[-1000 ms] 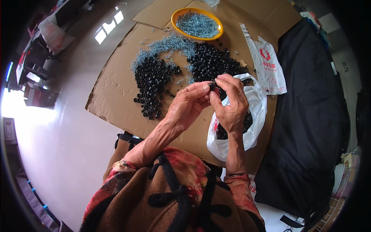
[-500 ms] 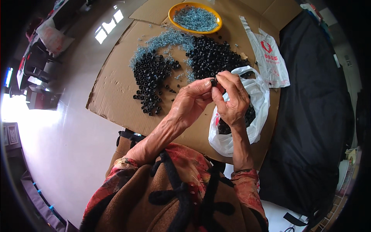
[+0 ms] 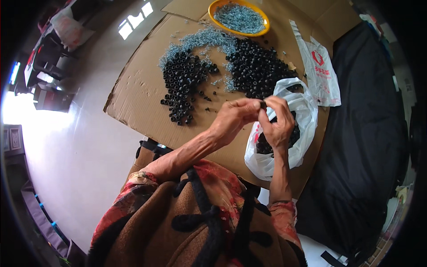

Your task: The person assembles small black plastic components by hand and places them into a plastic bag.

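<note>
Between the fingertips of both hands is a small round black plastic piece. My left hand pinches it from the left, thumb and forefinger closed. From the other side my right hand is closed on it too, its fingers curled over. Both hands hover at the left edge of an open white plastic bag holding more black pieces. Beyond them lie a pile of black hollow caps on the left and a bigger black pile on the right. Tiny pale blue-grey parts curve between the piles.
Flattened cardboard covers the work surface. At its far side stands a yellow bowl full of pale blue-grey parts. A flat white bag with red print lies at the right, beside a large black cloth-covered object.
Both hands have shifted slightly right and nearer relative to the piles, over the bag's edge, still pinching the small black piece. The whole view has shifted a little.
</note>
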{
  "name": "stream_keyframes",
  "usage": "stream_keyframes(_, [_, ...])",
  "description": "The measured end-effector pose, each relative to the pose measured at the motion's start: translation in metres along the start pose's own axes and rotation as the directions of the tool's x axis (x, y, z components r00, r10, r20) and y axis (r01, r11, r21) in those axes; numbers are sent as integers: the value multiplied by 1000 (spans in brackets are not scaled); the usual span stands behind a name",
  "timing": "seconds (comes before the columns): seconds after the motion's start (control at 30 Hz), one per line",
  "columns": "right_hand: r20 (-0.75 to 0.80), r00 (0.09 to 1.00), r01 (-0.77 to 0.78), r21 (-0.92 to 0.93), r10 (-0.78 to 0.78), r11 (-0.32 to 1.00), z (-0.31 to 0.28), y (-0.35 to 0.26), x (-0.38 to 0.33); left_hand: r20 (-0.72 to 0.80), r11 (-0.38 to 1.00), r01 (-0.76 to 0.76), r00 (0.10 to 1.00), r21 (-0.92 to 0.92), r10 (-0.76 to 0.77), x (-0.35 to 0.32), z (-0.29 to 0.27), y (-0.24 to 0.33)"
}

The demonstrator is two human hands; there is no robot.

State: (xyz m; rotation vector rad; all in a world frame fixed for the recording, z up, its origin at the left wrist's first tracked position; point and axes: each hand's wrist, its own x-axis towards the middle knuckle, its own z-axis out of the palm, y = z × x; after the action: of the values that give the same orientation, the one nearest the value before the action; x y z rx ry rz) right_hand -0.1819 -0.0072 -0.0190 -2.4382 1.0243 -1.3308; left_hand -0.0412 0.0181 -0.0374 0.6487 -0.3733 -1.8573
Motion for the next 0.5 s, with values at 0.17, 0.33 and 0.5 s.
stream_keyframes(0.17, [-6,964,-258,-265,266,929,-28,18,-55,-71,816,-212,953,537,294,3,-31,30])
stream_keyframes(0.33, [71,916,-307,-508,395,804,-53,25,-87,70,232,-250,808,940,586,2,-79,70])
stream_keyframes(0.5, [27,925,-325,-460,379,826,-46,15,-71,317,-445,-62,788,893,528,8,-104,62])
